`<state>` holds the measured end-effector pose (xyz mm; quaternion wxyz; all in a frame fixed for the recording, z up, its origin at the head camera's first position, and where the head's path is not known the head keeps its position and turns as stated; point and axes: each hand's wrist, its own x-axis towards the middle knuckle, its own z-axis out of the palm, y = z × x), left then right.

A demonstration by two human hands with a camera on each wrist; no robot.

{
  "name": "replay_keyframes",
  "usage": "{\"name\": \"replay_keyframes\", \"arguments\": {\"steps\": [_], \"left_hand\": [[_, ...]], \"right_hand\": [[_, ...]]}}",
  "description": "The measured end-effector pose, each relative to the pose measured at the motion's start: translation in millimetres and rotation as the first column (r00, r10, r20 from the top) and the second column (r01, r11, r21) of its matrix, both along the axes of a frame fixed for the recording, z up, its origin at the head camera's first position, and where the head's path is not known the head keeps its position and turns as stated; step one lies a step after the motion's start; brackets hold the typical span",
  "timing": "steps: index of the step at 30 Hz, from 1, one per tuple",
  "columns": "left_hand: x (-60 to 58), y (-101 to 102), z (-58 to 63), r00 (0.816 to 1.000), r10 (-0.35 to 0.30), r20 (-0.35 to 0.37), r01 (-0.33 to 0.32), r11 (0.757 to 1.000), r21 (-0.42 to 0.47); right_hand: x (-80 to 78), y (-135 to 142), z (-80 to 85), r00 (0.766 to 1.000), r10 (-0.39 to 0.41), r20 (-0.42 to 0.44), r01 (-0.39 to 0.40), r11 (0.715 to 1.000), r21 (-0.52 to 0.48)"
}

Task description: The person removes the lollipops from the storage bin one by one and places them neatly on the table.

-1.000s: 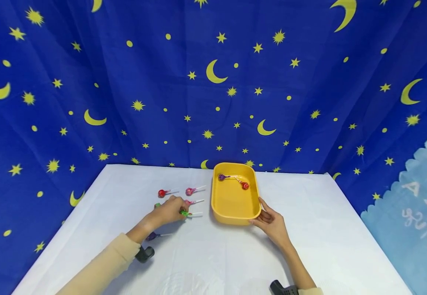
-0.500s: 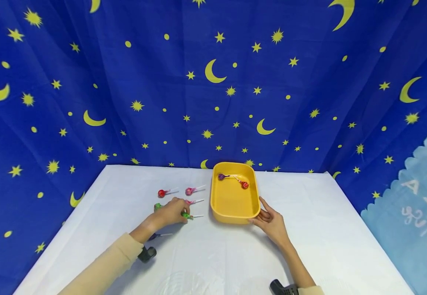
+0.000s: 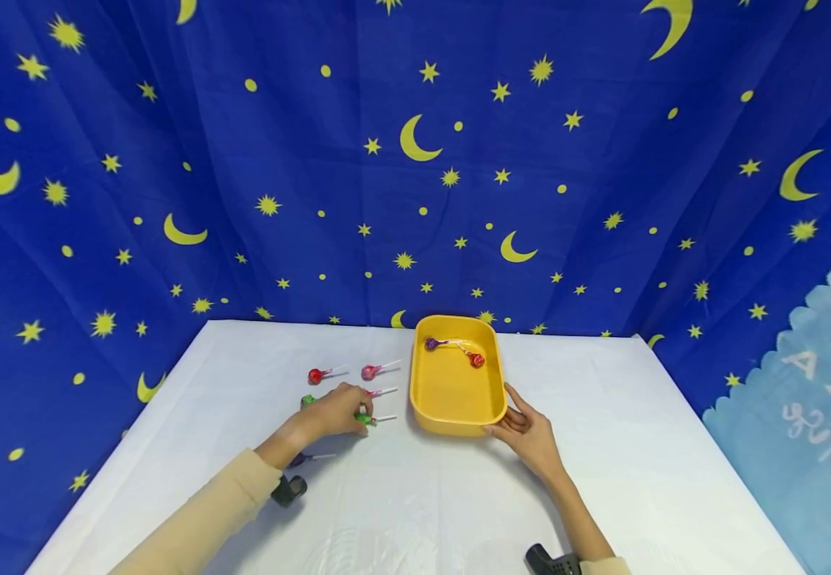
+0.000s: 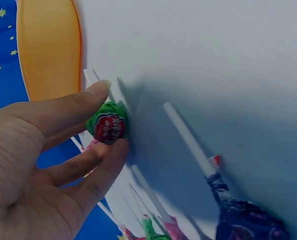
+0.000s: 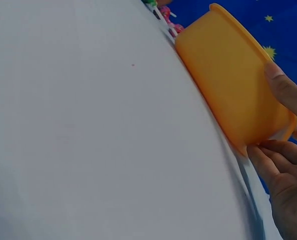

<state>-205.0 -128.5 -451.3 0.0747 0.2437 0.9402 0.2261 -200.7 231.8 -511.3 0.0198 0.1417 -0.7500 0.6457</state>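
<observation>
In the head view my left hand [image 3: 334, 410] is over the left part of the table, with a green lollipop [image 3: 365, 418] at its fingertips. The left wrist view shows its thumb and fingers pinching the round, green-and-red wrapped head [image 4: 108, 124]; the white stick points away toward the yellow tub. My right hand [image 3: 532, 439] grips the near right corner of the yellow tub [image 3: 451, 426], thumb at the rim and fingers beneath in the right wrist view. Inside the tub lie a purple lollipop [image 3: 433, 344] and a red lollipop [image 3: 476, 360].
Around my left hand lie a red lollipop [image 3: 315, 376], a pink lollipop [image 3: 369, 372], another pink one partly hidden, a second green lollipop [image 3: 307, 400] and a dark purple lollipop [image 4: 248, 222]. A star-patterned blue cloth [image 3: 358, 176] hangs behind the white table [image 3: 415, 503].
My left hand has shifted slightly right and nearer, and the green lollipop has moved a little with it. The right hand and the tub stay almost in place.
</observation>
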Motion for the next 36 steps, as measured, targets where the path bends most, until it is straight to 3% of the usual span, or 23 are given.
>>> {"name": "replay_keyframes", "arguments": {"steps": [7,14,17,26,33,36], "left_hand": [[-0.1,4,7.3,0.999,0.024,0.041,-0.023,1.0,-0.018],[-2.3,8,16.7,0.986,0.152,0.069,-0.148,0.988,-0.048],[-2.7,9,22.8,0.982,0.176,0.073,-0.173,0.984,-0.053],[-13.6,20,33.7,0.992,0.124,-0.014,-0.125,0.991,-0.041],[-30.0,39,47.2,0.984,0.173,-0.034,-0.175,0.982,-0.065],[-35.0,47,51.6,0.985,0.156,-0.079,-0.16,0.986,-0.052]], "right_hand": [[-1.5,-1,-2.1,1.0,-0.009,-0.014,0.009,0.999,0.032],[-1.2,-2,-0.4,1.0,-0.009,-0.006,0.009,1.0,0.018],[-1.1,-1,0.4,1.0,-0.005,-0.003,0.005,1.0,0.006],[-0.4,1,-0.7,1.0,-0.004,0.006,0.004,1.0,-0.001],[-0.7,1,-2.0,1.0,0.001,0.022,-0.001,1.0,-0.013],[-0.7,0,-2.9,1.0,0.006,0.009,-0.005,1.0,-0.013]]}}
